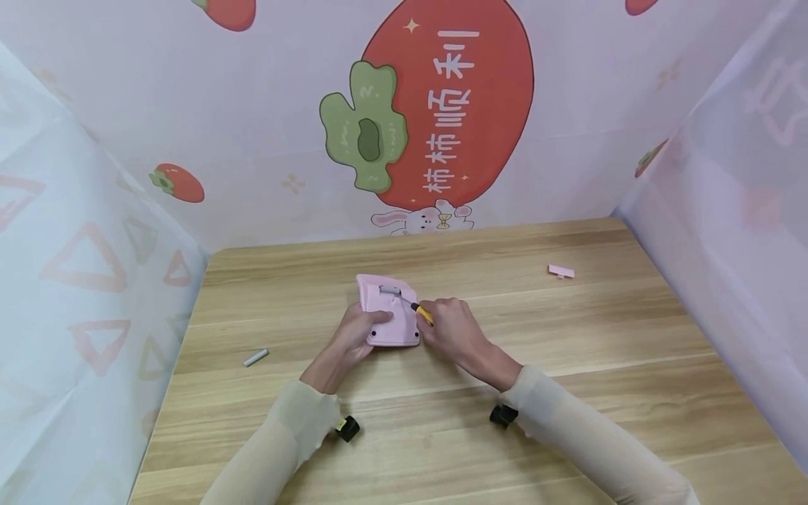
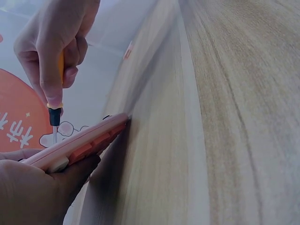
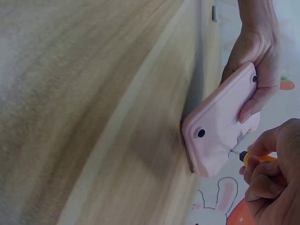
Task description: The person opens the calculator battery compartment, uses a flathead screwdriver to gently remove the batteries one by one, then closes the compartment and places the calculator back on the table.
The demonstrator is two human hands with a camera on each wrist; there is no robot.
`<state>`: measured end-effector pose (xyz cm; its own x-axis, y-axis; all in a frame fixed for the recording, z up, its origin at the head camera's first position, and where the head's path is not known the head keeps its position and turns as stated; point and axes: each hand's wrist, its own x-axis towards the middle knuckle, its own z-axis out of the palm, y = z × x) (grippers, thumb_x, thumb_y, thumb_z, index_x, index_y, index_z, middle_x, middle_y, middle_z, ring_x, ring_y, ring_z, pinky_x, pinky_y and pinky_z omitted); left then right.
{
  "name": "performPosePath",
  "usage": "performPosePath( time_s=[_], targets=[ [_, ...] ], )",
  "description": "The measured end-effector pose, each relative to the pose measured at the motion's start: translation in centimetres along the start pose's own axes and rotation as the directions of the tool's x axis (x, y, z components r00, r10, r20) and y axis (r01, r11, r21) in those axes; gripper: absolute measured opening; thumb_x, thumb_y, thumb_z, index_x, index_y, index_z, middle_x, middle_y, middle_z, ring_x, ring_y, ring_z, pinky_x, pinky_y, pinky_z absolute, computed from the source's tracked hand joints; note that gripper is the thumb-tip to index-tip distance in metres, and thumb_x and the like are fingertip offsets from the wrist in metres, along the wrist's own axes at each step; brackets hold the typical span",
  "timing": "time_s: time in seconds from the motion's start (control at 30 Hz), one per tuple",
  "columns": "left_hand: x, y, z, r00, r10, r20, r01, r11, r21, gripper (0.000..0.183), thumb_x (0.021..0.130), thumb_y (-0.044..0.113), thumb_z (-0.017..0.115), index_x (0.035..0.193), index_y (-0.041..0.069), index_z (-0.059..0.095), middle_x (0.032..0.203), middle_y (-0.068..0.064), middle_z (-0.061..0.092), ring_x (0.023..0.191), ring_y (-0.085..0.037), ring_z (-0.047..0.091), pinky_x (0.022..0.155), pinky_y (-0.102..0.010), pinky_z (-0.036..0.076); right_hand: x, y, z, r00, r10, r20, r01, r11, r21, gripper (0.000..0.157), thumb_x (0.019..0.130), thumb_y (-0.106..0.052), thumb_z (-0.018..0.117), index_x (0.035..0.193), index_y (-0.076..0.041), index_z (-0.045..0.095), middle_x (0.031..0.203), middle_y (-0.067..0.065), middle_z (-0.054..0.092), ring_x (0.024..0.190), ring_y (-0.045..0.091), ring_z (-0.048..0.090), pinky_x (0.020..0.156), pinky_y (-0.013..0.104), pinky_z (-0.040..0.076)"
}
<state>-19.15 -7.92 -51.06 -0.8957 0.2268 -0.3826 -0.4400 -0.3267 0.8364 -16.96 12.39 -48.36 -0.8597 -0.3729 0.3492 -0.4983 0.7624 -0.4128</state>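
My left hand (image 1: 355,333) grips a pink calculator (image 1: 398,331) by its left side, thumb across the back. The calculator is turned back up, and keys show on its underside in the left wrist view. A grey battery (image 1: 388,290) lies in the open compartment near its far end. My right hand (image 1: 456,332) holds a screwdriver (image 1: 421,313) with a yellow and black handle. The screwdriver's metal shaft points at the compartment area. In the right wrist view its tip meets the calculator's back (image 3: 220,136); exactly what it touches is too small to tell.
A loose grey battery (image 1: 256,357) lies on the wooden table (image 1: 416,449) to the left. Toward the back right rests a small pink battery cover (image 1: 561,271). Printed cloth walls (image 1: 271,140) stand behind the table and along both sides.
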Motion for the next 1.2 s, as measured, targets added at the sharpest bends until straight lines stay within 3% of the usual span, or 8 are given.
performPosePath(
  time_s=[0.17,0.4,0.6,0.67,0.87,1.0,1.2],
  targets=[
    [0.0,0.1,0.2,1.0,0.001,-0.003,-0.001,1.0,-0.002,0.064,0.098,-0.015,0.05,0.158,-0.009,0.031,0.157,-0.029,0.046,0.145,-0.046,0.046,0.116,-0.056,0.049,-0.3,0.1,0.4,0.999,-0.027,-0.033,0.026,1.0,-0.016,0.016,0.093,-0.005,0.074,0.105,0.004,0.08,0.082,0.015,0.077,0.055,0.007,0.055,0.052,0.025,0.055],
    [0.1,0.2,0.5,1.0,0.002,-0.008,-0.003,1.0,-0.01,0.065,0.097,-0.016,0.05,0.159,-0.008,0.031,0.158,-0.029,0.045,0.146,-0.046,0.046,0.116,-0.057,0.048,-0.8,0.2,0.7,0.997,-0.048,-0.056,0.045,0.998,-0.047,0.014,0.093,-0.004,0.074,0.104,0.003,0.079,0.074,0.011,0.071,0.052,0.008,0.051,0.042,0.019,0.043],
    [0.2,0.1,0.7,1.0,0.0,-0.021,0.0,1.0,-0.011,0.063,0.097,-0.016,0.05,0.157,-0.011,0.033,0.156,-0.031,0.046,0.145,-0.046,0.047,0.115,-0.058,0.049,-1.2,0.4,0.9,0.993,-0.092,-0.076,0.085,0.992,-0.093,0.018,0.095,-0.007,0.074,0.108,0.006,0.077,0.079,0.015,0.074,0.058,0.019,0.067,0.048,0.032,0.058],
    [0.2,0.0,0.8,1.0,-0.004,-0.021,0.004,1.0,-0.008,0.062,0.097,-0.016,0.05,0.157,-0.011,0.033,0.156,-0.031,0.046,0.145,-0.046,0.047,0.115,-0.058,0.049,-1.1,0.5,0.7,0.995,-0.079,-0.066,0.075,0.995,-0.064,0.016,0.095,-0.006,0.074,0.105,0.005,0.078,0.078,0.013,0.074,0.057,0.016,0.064,0.048,0.029,0.056],
    [0.3,0.0,1.0,1.0,-0.01,-0.008,0.01,1.0,0.004,0.063,0.097,-0.016,0.05,0.157,-0.01,0.033,0.156,-0.03,0.047,0.145,-0.045,0.047,0.115,-0.056,0.049,-0.6,0.9,0.0,1.0,0.012,-0.019,-0.011,0.999,0.048,0.012,0.094,-0.005,0.072,0.099,0.002,0.08,0.068,0.005,0.068,0.05,0.003,0.038,0.044,0.018,0.034],
    [0.4,0.0,1.1,1.0,-0.02,0.005,0.02,1.0,0.017,0.062,0.097,-0.016,0.05,0.156,-0.011,0.033,0.155,-0.031,0.047,0.144,-0.047,0.048,0.114,-0.056,0.051,-0.5,1.2,-0.2,1.0,0.008,-0.004,-0.008,0.999,0.044,0.016,0.095,-0.006,0.071,0.104,0.004,0.08,0.072,0.009,0.071,0.05,0.002,0.037,0.045,0.017,0.034],
    [0.4,0.1,1.3,0.999,-0.024,0.041,0.023,0.999,0.023,0.066,0.097,-0.015,0.051,0.16,-0.009,0.03,0.159,-0.03,0.044,0.145,-0.047,0.046,0.114,-0.053,0.051,-0.5,1.2,0.0,0.999,0.029,-0.028,-0.029,0.999,0.016,0.014,0.095,-0.006,0.072,0.103,0.002,0.08,0.079,0.011,0.076,0.054,0.006,0.046,0.05,0.02,0.044]
  ],
)
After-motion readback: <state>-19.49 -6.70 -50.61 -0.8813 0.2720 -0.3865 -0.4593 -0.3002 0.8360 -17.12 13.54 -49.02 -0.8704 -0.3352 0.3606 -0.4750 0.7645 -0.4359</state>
